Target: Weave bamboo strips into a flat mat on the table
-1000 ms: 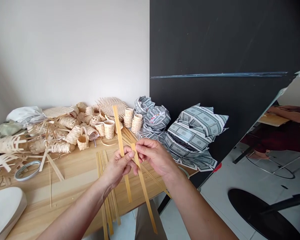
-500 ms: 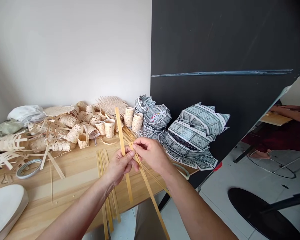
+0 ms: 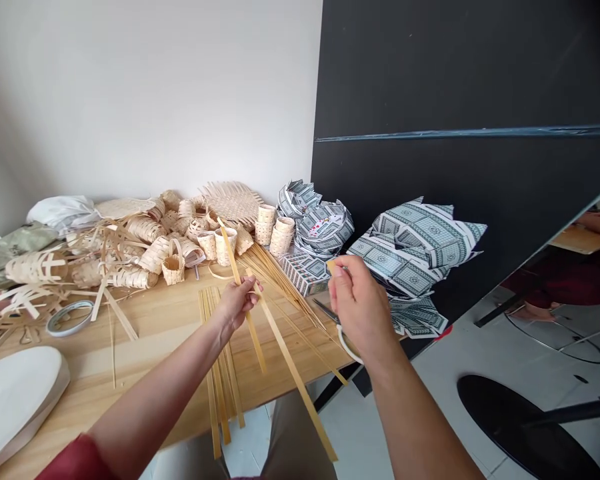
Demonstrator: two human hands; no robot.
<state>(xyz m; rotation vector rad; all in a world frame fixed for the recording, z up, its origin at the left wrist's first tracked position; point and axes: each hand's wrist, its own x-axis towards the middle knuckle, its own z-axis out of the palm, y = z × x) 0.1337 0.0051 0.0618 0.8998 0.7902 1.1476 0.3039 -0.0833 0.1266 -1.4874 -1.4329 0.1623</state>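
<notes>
My left hand (image 3: 239, 303) is closed around two long, flat, yellowish bamboo strips. One strip (image 3: 257, 343) slants up past the fingers toward the small baskets; the other strip (image 3: 296, 380) runs down to the right beyond the table edge. My right hand (image 3: 357, 303) is closed, apart from the left, with a short bit of bamboo strip (image 3: 331, 267) poking out by its thumb. Partly hidden behind that hand, a dark blade and a pale loop, seemingly scissors (image 3: 325, 309), lie at the table edge. Several more strips (image 3: 220, 373) lie side by side left of my left hand.
Woven baskets (image 3: 173, 269) and loose strips crowd the table's left and back. Bowls folded from playing cards (image 3: 325, 230) stand by the black panel (image 3: 460, 180). A tape roll (image 3: 70, 319) and a white slab (image 3: 20, 393) are at left. A person sits far right.
My right hand has drawn away from the left, to the right, with a short strip piece. My left hand now holds both long strips. The view has shifted slightly.
</notes>
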